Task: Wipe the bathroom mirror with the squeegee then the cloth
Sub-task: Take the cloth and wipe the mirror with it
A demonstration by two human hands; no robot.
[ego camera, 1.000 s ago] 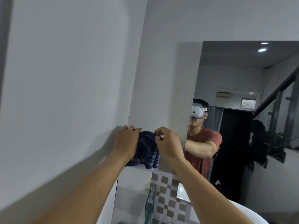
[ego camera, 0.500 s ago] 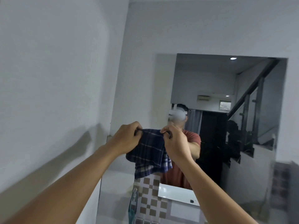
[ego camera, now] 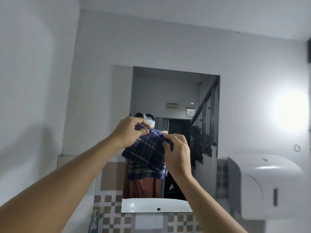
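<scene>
Left of the mirror [ego camera: 176, 98], a band of brown-and-white checkered tiles [ego camera: 110, 210] runs along the wall below its lower left corner. In front of the mirror's left half, the left hand [ego camera: 129, 132] is raised, its thumb and curled fingers pinching the top edge of the plaid cloth [ego camera: 146, 153]. The cloth is dark blue with pale stripes and hangs bunched in front of the mirror's lower middle; whether it touches the glass cannot be told. Just right of it, still in front of the mirror, the right hand [ego camera: 176, 155] grips the cloth's upper right edge between thumb and bent fingers, a little lower than the left hand. The mirror reflects a person in a reddish shirt behind the cloth, and a dark staircase rail toward its right edge. Right of the mirror, a small ring [ego camera: 297, 148] sits on the wall, and below it a white paper towel dispenser [ego camera: 269, 185] is mounted level with the mirror's lower part.
</scene>
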